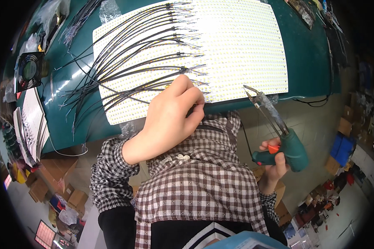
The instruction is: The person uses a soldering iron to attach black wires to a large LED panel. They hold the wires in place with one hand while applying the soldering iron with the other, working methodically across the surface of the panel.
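A large white LED board panel (245,50) with rows of small yellow dots lies on the green table. Black cables (141,47) run leftward from a row of thin wire ends along its middle. My left hand (174,110) reaches over the near edge of the panel, fingers pinched at the nearest wire ends; what lies between the fingertips is hidden. My right hand (274,162) grips a green soldering gun (294,151) with an orange trigger, held past the table's near edge. Its metal tip points up and left, close to the panel's near right corner.
The green table (311,62) ends just below the panel. A black fan (29,71) and a stack of white boards (33,120) stand on the left. Loose cables (81,20) lie at the far left. Cardboard boxes (58,174) sit on the floor.
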`<state>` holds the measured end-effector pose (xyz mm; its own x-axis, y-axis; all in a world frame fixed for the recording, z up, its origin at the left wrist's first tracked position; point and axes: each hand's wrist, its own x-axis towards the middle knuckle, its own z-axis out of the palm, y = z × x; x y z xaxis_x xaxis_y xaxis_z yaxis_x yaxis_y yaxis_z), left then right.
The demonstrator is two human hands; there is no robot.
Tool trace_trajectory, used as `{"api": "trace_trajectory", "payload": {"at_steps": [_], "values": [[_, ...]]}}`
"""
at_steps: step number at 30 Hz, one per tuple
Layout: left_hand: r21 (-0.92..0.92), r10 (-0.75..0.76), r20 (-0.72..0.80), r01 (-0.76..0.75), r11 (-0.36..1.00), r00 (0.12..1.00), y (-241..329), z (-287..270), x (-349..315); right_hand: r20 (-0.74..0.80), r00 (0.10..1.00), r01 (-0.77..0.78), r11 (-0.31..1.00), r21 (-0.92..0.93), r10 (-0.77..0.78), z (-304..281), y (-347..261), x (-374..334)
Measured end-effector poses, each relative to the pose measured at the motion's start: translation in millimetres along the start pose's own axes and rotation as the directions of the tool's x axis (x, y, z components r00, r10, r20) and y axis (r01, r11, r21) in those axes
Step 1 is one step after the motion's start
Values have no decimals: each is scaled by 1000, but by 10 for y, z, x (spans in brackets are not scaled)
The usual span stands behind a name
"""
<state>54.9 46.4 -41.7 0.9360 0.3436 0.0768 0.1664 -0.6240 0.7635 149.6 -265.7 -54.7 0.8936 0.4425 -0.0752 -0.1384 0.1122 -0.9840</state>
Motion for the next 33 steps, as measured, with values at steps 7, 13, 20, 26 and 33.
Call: {"api": "trace_trajectory", "payload": {"at_steps": [7, 13, 20, 26, 33], "values": [[-115, -19, -15, 18, 993, 1000, -66, 30, -11, 18, 999, -36, 992, -119, 38, 2, -8, -106], [-101, 3, -18, -5, 995, 1000, -77, 29, -5, 78, 996, -25, 981, -194, 41, 14, -27, -142], [-119, -4, -5, 3, 993, 1000, -74, 16, 2, 99, 994, -7, 912, -411, 52, 28, -12, -155], [-84, 14, 9, -13, 996, 1000, -72, -7, 9, 76, 993, -52, 922, -384, 88, 151, -28, -137], [-83, 13, 14, -11, 996, 1000, -78, -5, 0, 106, 990, -50, 936, -348, 92, 138, 16, -133]]}}
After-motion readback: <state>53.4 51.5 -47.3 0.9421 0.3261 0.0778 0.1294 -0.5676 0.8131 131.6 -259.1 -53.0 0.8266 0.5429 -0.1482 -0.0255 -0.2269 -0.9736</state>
